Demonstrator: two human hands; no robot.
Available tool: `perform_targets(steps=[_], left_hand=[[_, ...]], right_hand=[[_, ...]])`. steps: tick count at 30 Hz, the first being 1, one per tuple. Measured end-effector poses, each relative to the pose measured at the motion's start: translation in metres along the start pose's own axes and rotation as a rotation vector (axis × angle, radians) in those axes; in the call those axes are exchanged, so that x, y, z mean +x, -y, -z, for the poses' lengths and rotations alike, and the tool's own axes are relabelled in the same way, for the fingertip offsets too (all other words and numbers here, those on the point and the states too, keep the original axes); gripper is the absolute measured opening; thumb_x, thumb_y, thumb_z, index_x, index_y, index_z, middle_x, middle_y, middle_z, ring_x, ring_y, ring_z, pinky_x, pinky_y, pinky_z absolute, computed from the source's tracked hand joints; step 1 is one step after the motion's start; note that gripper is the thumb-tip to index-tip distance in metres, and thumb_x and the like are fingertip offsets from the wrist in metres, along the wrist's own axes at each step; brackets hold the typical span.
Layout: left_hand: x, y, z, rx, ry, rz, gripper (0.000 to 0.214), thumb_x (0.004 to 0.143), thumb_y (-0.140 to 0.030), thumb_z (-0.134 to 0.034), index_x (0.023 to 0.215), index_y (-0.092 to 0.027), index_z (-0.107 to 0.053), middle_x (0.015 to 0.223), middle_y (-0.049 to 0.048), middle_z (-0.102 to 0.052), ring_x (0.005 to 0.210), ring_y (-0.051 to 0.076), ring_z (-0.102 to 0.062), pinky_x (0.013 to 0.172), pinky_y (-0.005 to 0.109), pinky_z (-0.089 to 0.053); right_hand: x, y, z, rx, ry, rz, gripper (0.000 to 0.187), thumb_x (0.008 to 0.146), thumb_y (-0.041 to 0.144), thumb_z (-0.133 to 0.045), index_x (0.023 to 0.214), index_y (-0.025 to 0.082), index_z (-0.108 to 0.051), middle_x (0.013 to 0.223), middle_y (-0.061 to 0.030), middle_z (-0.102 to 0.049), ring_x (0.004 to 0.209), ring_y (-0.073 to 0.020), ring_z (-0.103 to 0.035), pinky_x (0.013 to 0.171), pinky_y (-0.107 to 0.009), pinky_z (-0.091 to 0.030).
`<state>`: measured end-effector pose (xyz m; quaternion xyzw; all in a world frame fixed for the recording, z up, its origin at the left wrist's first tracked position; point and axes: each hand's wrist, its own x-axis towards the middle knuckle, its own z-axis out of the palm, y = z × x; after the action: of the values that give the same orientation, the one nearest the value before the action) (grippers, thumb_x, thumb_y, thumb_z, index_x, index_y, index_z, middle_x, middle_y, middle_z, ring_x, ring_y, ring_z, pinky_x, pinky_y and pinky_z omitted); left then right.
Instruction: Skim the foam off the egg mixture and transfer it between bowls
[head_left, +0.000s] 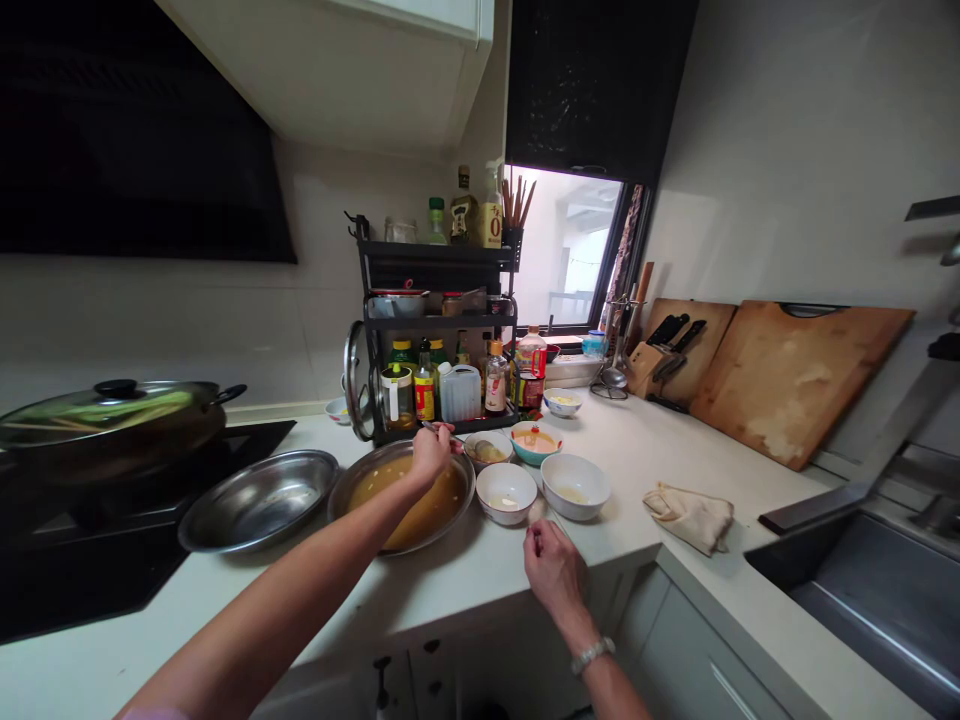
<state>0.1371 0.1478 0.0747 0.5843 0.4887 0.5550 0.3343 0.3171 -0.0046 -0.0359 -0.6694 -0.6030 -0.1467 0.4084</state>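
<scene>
- left hand (431, 455): reached out over the far rim of the basin, fingers closed on a thin metal utensil (441, 428); which kind of utensil it is cannot be told.
- utensil: long axis runs roughly left to right, its right end pointing toward the small bowl (487, 450) just right of the hand.
- basin of brown liquid (341, 495): a wide, shallow metal dish lying directly under the left forearm, between the empty metal basin (259, 500) and the white bowls.
- right hand (555, 570): low at the near edge of the counter (750, 500), fingers loosely curled; whether it grips anything cannot be told. it is well apart from the left hand.
- two white bowls (507, 492) (575, 486): side by side just beyond the right hand, which is the nearer hand to them.
- blue-rimmed bowl (535, 441): holds an orange sauce, behind the white bowls and right of the small bowl.
- condiment rack (439, 330): stands behind the basin, shelves filled with bottles.
- lidded wok (112, 420): on the hob at far left.
- folded cloth (690, 515): on the counter to the right, near the sink (862, 590).
</scene>
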Motion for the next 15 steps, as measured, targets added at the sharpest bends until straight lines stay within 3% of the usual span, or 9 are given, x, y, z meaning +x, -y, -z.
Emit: perform_targets(steps=[6,15], left_hand=[[0.011,0.001,0.011,-0.106,-0.151,0.139,0.025,0.08,-0.017,-0.04,0.079,-0.012,-0.064,0.049,0.0048,-0.065,0.057,0.022,-0.07,0.062,0.031,-0.053],[0.006,-0.025,0.034,-0.314,-0.234,0.218,0.018,0.076,-0.008,-0.043,0.068,-0.014,-0.058,0.047,0.0011,-0.059,0.047,0.015,-0.065,0.054,0.026,-0.053]], right_hand=[[0.0,-0.001,-0.001,-0.029,-0.018,0.014,0.022,0.086,0.022,-0.043,0.068,0.02,-0.054,0.064,-0.0016,-0.06,0.057,-0.0131,-0.054,0.054,-0.025,-0.027],[-0.001,-0.003,-0.004,-0.009,-0.012,0.01,0.024,0.086,0.022,-0.04,0.067,0.02,-0.054,0.065,-0.0026,-0.061,0.057,-0.014,-0.054,0.054,-0.026,-0.027]])
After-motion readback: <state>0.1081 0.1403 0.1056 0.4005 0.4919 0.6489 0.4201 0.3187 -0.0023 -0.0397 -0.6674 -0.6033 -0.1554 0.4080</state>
